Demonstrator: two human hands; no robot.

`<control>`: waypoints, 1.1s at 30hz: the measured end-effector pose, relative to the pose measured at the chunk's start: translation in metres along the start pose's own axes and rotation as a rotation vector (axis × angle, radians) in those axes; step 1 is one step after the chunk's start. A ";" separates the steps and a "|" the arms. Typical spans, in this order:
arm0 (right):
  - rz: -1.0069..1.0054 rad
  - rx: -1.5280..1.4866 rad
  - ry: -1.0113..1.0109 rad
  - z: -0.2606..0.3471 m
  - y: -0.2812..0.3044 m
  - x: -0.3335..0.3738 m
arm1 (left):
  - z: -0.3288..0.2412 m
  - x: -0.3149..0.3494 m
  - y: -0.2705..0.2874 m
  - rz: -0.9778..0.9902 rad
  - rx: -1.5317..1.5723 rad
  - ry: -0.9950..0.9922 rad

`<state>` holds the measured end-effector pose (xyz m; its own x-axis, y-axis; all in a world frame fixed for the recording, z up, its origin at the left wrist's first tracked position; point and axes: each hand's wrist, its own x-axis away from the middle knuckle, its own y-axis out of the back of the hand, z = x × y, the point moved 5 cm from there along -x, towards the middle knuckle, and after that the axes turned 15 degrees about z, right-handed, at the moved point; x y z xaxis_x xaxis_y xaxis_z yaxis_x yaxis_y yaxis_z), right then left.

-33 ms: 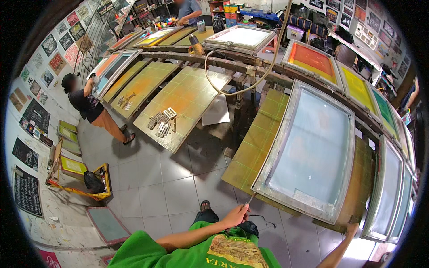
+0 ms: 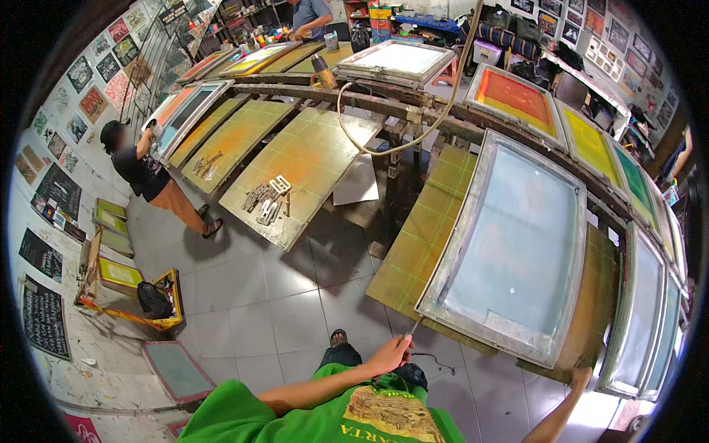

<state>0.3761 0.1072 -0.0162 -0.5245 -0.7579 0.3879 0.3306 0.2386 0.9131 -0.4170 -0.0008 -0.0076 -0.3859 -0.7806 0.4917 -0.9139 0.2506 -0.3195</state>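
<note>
Metal pieces [image 2: 267, 201] heaped on a board to my left; beige hose [image 2: 384, 156] loops ahead. Co-worker in black [image 2: 148, 173] farther left. Another framed screen [image 2: 635, 310] crowds my right side. Pale blue framed screen [image 2: 509, 236] lies over a green-lined board [image 2: 425, 229], ahead and right of my left grip [image 2: 388, 356], which pinches a thin stick [image 2: 416, 325] near its corner. Right grip [image 2: 581, 379]: at a brown board's [image 2: 597, 292] near edge, can't tell if closed.

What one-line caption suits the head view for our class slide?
Left hand holds a thin tool beside a pale framed screen; right hand is at the edge of a board.
</note>
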 end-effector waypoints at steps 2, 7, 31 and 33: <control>-0.111 0.031 0.298 -0.003 -0.001 0.001 | -0.001 -0.003 0.000 0.036 0.040 -0.026; -0.511 0.020 0.356 0.019 -0.006 0.084 | 0.017 -0.019 0.010 0.109 -0.028 -0.044; 0.074 -0.117 1.040 0.487 -0.122 0.411 | 0.003 -0.013 0.009 0.162 0.143 -0.076; 0.066 -0.114 1.037 0.490 -0.123 0.410 | 0.005 -0.014 0.012 0.206 0.160 -0.073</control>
<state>-0.2638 0.0644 0.0916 0.4104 -0.9075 0.0896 0.4342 0.2808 0.8559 -0.4218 0.0098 -0.0224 -0.5463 -0.7633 0.3448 -0.7831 0.3194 -0.5337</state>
